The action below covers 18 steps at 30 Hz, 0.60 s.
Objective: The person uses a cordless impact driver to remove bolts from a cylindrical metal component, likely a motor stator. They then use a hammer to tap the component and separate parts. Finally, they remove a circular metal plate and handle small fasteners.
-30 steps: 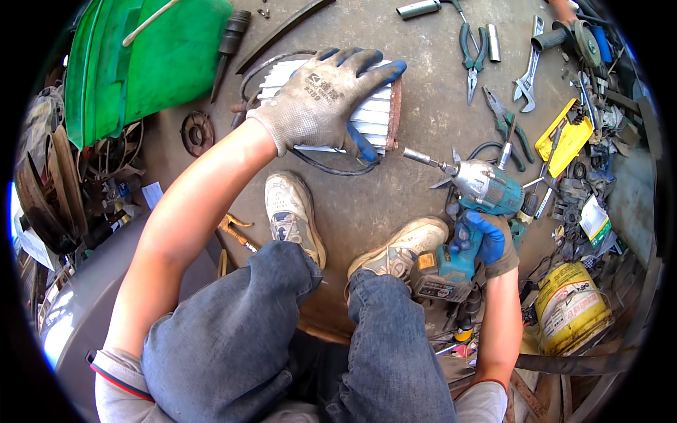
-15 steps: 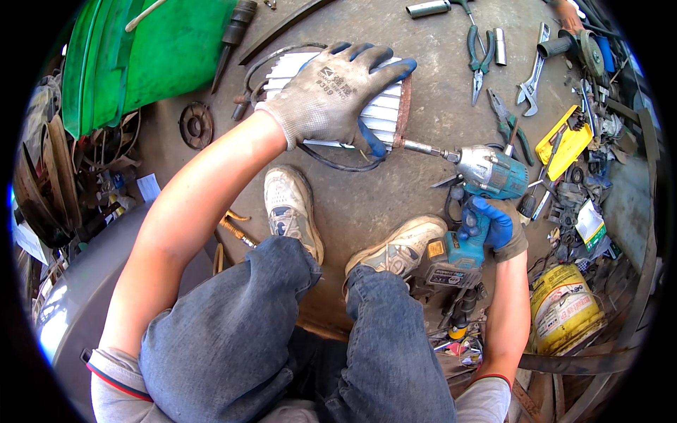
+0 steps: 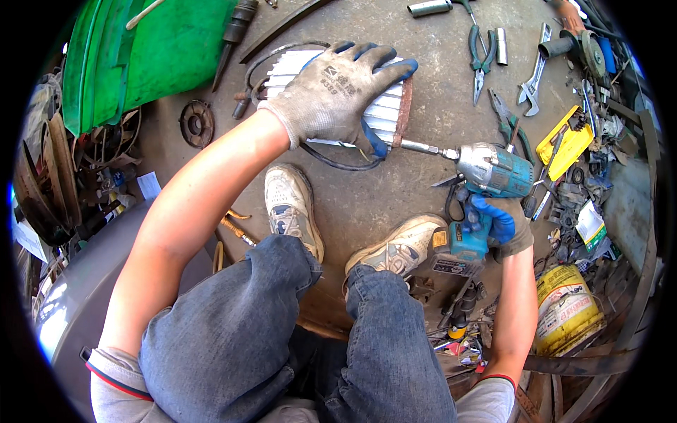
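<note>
My left hand [image 3: 335,95], in a grey glove with blue fingertips, grips a white finned metal housing [image 3: 383,116] from above. Its fingers reach across the fins and its thumb bends down the near side. A rusty plate [image 3: 404,113] closes the housing's right end, and a black cable loops around it. My gloved right hand [image 3: 509,224] is wrapped round the handle of a teal cordless impact driver [image 3: 497,171]. The driver lies level, its long socket bit pointing left at the rusty plate's near corner. Whether the bit is seated on a fastener is too small to tell.
Beyond the driver lie green-handled pliers [image 3: 509,121], another pair of pliers [image 3: 478,67], an adjustable wrench [image 3: 536,74] and a yellow tray [image 3: 565,144]. A yellow bucket [image 3: 564,310] stands at right. Green plastic sheeting [image 3: 155,60] fills the far left, near a round metal ring [image 3: 197,124].
The driver and my right hand have shifted slightly to the right. My left hand stays on the finned housing, nearly unmoved.
</note>
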Tool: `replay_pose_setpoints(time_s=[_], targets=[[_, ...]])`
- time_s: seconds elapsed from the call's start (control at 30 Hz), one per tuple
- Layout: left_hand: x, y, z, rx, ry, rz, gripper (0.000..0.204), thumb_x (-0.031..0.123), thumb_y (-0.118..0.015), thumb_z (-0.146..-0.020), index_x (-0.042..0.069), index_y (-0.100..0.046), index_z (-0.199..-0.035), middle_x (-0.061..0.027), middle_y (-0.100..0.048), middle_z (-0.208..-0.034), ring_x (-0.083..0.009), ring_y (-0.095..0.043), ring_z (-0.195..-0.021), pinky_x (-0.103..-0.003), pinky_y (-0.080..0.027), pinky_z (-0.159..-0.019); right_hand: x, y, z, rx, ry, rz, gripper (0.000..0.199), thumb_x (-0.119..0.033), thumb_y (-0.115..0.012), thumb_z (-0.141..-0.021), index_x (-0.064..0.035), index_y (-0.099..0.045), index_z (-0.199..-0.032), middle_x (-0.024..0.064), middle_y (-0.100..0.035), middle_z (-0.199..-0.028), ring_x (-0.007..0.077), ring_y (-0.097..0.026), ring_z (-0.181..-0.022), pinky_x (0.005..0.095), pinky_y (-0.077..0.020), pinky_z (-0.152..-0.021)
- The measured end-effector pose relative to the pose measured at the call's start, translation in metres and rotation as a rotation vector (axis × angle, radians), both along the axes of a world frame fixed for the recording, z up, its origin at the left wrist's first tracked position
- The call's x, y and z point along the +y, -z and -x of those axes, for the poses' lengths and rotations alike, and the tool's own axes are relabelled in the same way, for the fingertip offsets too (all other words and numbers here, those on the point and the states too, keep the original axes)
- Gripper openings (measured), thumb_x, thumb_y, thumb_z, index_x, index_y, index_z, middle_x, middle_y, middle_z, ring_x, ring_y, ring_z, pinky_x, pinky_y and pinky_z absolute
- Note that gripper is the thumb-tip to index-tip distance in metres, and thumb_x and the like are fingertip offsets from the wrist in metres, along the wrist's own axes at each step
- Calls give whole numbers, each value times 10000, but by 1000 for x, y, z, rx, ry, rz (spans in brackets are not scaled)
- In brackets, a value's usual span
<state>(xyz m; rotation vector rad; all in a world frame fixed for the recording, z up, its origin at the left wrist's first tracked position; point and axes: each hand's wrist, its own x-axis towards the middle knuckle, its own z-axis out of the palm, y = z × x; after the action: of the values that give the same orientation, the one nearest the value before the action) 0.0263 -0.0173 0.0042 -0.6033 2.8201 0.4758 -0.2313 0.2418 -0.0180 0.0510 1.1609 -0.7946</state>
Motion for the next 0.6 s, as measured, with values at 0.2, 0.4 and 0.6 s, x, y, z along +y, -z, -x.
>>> replay_pose_setpoints(time_s=[0.2,0.4,0.6], targets=[[0,4,-1,50,9,-2,1284,552,-946,-477,214,-350,-1562,-178,-453,-1515,-420,-475,-1365,-528,-410,-1143,4,3,-3,-46,23,-52,362,-126,-758,-842,47,-652,-1141,92,-646,-738,177,-596,-559,353,-542,-520],[-2,3,-5,113,14,-37,1277,524,-939,-483,139,-354,-1551,-209,-466,-1497,-428,-502,-1337,-527,-410,-1135,2,-5,-19,-29,84,-4,393,-160,-750,-842,55,-646,-1154,97,-635,-716,177,-580,-544,345,-547,-525],[-5,5,-6,161,17,-41,1261,512,-933,-508,52,-352,-1528,-223,-471,-1488,-423,-506,-1335,-520,-406,-1135,17,13,-14,-126,135,-12,464,-215,-768,-814,62,-640,-1163,91,-622,-695,179,-558,-521,352,-549,-533]])
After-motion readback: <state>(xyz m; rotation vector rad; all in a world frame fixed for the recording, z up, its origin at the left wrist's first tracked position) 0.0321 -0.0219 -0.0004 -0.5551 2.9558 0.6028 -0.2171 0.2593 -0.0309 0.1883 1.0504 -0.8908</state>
